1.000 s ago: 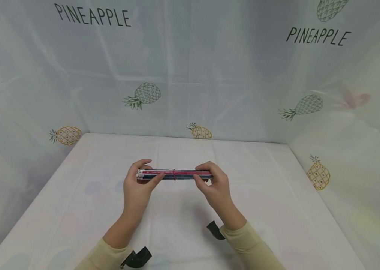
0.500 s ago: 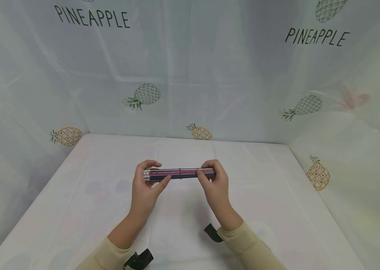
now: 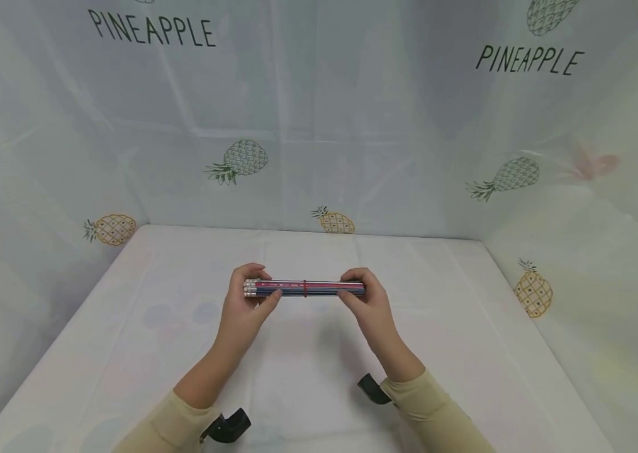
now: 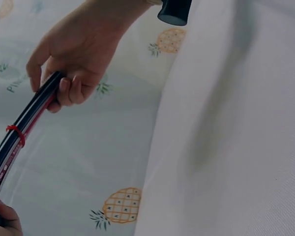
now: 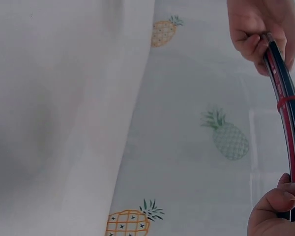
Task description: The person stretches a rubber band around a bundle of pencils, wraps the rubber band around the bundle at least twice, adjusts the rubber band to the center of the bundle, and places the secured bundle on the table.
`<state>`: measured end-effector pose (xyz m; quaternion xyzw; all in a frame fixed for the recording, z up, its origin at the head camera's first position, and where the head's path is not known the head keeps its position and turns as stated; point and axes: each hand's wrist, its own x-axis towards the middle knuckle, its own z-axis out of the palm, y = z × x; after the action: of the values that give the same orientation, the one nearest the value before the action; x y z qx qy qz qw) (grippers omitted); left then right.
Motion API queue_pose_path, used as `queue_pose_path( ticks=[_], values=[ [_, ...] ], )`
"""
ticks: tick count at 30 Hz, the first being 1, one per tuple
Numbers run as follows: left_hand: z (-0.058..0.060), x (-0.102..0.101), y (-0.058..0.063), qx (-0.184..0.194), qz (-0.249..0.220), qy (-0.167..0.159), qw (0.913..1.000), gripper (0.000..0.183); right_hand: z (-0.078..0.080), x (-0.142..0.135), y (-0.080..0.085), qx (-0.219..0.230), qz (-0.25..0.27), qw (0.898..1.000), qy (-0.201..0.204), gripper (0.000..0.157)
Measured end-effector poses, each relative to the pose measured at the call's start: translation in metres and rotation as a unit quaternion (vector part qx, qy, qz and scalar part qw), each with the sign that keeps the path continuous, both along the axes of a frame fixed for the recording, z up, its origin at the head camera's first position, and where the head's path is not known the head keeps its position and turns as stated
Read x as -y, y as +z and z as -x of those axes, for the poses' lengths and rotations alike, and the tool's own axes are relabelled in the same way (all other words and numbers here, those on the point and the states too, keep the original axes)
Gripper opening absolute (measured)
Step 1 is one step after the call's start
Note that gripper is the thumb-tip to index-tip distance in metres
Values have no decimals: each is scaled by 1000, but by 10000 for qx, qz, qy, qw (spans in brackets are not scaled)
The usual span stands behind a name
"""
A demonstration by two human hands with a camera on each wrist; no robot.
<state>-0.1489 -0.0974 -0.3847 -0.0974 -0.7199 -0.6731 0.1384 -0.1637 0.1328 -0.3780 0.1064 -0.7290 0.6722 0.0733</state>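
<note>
A bundle of pencils (image 3: pixel 321 289), dark blue and red striped, is held level over the table in the head view. A red rubber band (image 3: pixel 305 288) circles its middle. My left hand (image 3: pixel 241 311) grips the left end, thumb along the near side, beside silvery ferrules and pale eraser tips (image 3: pixel 250 288). At the other end my right hand (image 3: pixel 372 309) pinches the pencils between thumb and fingers. The left wrist view shows the right hand (image 4: pixel 83 49) with its fingers bent around the dark ends. In the right wrist view, the left hand (image 5: pixel 265 29) holds the far end.
A white cloth covers the table (image 3: pixel 183 352). Behind it hangs a pale curtain (image 3: pixel 319 94) printed with pineapples, which also closes in both sides. Black wrist-camera mounts (image 3: pixel 227 428) jut from the beige sleeves (image 3: pixel 168 425).
Both hands have shifted a little to the right with the pencil bundle. The pencils have rolled slightly in the fingers, so other stripes face up.
</note>
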Motion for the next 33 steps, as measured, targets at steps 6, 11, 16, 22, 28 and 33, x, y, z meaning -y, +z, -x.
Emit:
queue_pose_path(
  ticks=[6, 11, 16, 22, 28, 33],
  values=[
    [7, 1, -2, 470, -736, 457, 9951, 53, 4, -2, -8, 87, 490, 9983, -304, 26],
    [14, 6, -5, 550, -535, 453, 9960, 47, 12, -5, -16, 247, 360, 9966, -700, 29],
    [30, 14, -11, 862, 517, 184, 9948, 41, 27, -17, -23, 472, -68, 9962, -729, 32],
    [51, 23, -21, 1215, 1472, -293, 9812, 37, 46, -39, -32, 916, -907, 9914, -219, 29],
    [65, 23, -32, 1173, 2238, -402, 9667, 37, 62, -48, -41, 1182, -1299, 9844, -85, 30],
    [77, 24, -47, 1133, 2888, -218, 9504, 33, 74, -48, -50, 1583, -1507, 9758, -51, 33]
  ],
)
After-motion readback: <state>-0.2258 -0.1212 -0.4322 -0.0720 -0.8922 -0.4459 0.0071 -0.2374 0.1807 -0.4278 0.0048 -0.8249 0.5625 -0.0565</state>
